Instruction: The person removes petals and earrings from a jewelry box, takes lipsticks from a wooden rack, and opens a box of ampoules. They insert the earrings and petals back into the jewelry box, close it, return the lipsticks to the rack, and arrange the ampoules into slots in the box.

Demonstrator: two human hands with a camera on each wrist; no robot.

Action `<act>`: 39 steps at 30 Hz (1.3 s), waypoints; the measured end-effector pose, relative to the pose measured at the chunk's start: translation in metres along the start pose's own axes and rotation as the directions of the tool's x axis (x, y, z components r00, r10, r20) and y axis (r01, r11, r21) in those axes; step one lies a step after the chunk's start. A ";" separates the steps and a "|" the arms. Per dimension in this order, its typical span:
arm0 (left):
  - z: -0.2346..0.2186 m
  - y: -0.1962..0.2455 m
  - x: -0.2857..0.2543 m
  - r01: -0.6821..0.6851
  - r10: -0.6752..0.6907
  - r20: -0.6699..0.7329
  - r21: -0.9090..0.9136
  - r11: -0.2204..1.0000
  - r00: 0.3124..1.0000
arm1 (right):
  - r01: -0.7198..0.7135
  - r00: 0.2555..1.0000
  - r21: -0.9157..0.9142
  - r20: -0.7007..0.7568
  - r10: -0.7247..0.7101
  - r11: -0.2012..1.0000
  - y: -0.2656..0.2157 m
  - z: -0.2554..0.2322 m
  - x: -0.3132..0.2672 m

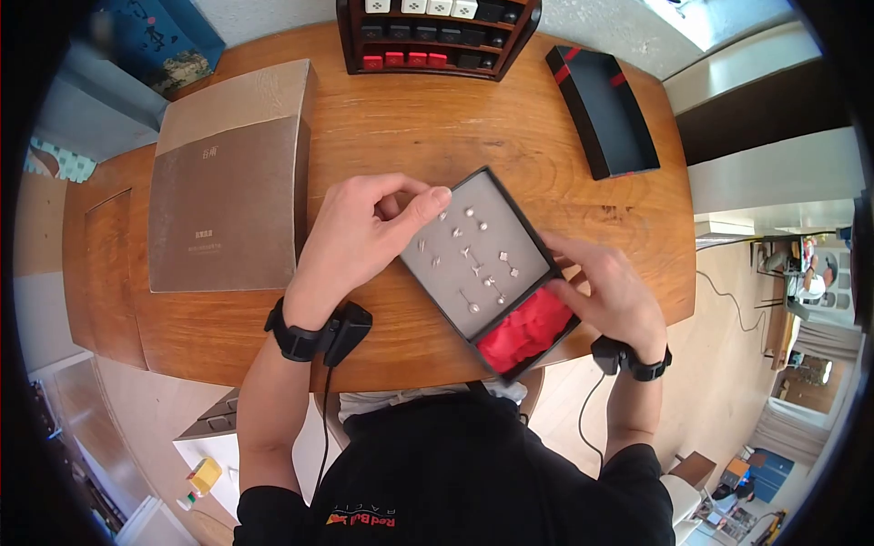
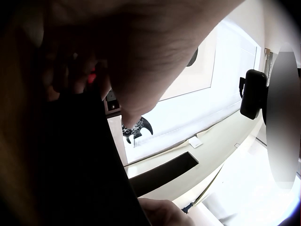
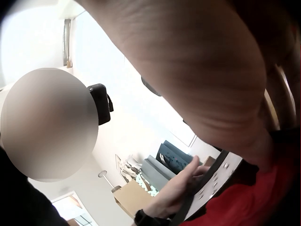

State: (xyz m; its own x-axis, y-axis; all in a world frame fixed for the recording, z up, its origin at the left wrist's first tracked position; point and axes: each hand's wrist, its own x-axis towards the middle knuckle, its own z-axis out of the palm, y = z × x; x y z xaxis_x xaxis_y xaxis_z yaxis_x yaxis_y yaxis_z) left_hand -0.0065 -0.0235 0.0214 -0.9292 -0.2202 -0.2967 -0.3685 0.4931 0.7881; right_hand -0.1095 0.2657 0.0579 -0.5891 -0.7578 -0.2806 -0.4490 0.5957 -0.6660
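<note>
A black-rimmed box (image 1: 437,282) is held tilted above the table's front part; its grey pad carries several small silver earrings (image 1: 473,264), and red fabric (image 1: 526,329) fills the end near the body. My left hand (image 1: 364,227) is at its upper left edge, thumb over the rim and fingers bent behind. My right hand (image 1: 608,287) grips the right edge beside the red fabric, thumb inside. In the right wrist view, the red fabric (image 3: 240,202) and part of the pad (image 3: 214,186) lie below the right hand (image 3: 197,70). The left wrist view shows the left hand (image 2: 136,56) above the box's dark underside.
A large brown box (image 1: 223,200) lies at the left of the wooden table (image 1: 382,118). At the back stands a dark rack (image 1: 437,50) with white, black and red pieces. An empty black box lid (image 1: 605,114) with red marks is at the back right.
</note>
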 end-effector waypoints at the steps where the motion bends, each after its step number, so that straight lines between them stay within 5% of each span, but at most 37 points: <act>1: 0.000 0.002 0.000 0.000 0.000 0.002 0.000 1.000 1.000 | -0.002 1.000 0.001 0.000 0.002 1.000 0.003 -0.003 0.003; 3: 0.000 0.003 -0.001 0.005 -0.005 0.002 -0.090 0.996 1.000 | 0.205 0.976 -0.218 -0.033 -0.217 0.954 0.010 -0.007 0.014; 4: 0.004 -0.003 0.000 0.007 -0.007 0.003 -0.089 0.996 1.000 | 0.205 0.976 -0.216 -0.032 -0.217 0.955 0.010 -0.009 0.022; 6: 0.017 -0.019 0.005 -0.250 0.196 -0.270 -0.184 0.950 0.943 | 0.358 0.928 -0.255 -0.011 -0.372 0.898 0.005 -0.012 0.040; 8: 0.017 -0.017 0.003 -0.273 0.221 -0.267 -0.177 0.946 0.938 | 0.333 0.940 -0.293 0.028 -0.340 0.896 0.000 -0.013 0.056; 13: 0.012 -0.019 0.001 -0.315 0.291 -0.194 -0.103 0.944 0.937 | 0.545 0.832 -0.268 0.059 -0.551 0.794 -0.007 -0.011 0.091; 16: 0.010 -0.022 0.001 -0.304 0.289 -0.162 -0.079 0.949 0.944 | 0.514 0.839 -0.241 -0.060 -0.541 0.823 -0.012 -0.016 0.088; 19: 0.010 -0.017 -0.003 -0.242 0.231 -0.148 -0.059 0.969 0.962 | 0.340 0.928 -0.353 -0.023 -0.371 0.871 -0.017 -0.028 0.062; 28: 0.012 -0.011 -0.005 -0.179 0.149 -0.172 -0.176 0.968 0.974 | 0.232 0.963 -0.550 0.012 -0.270 0.802 -0.032 0.006 0.040; 34: 0.011 -0.009 -0.004 -0.208 0.177 -0.175 -0.179 0.962 0.968 | 0.337 0.941 -0.325 0.110 -0.319 0.883 -0.009 -0.021 0.051; 38: 0.013 -0.013 -0.004 -0.223 0.188 -0.185 -0.189 0.956 0.965 | 0.375 0.926 -0.094 -0.014 -0.378 0.922 0.010 -0.041 0.058; 39: 0.014 -0.014 -0.003 -0.241 0.203 -0.198 -0.189 0.952 0.959 | 0.296 0.949 0.092 -0.145 -0.281 0.951 0.016 -0.042 0.058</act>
State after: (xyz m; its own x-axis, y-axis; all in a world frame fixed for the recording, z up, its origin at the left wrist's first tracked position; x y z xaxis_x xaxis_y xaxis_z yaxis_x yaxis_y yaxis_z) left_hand 0.0011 -0.0177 0.0034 -0.9606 -0.2775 -0.0174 -0.1217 0.3632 0.9237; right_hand -0.1788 0.2427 0.0603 -0.5299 -0.8478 0.0212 -0.5393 0.3175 -0.7799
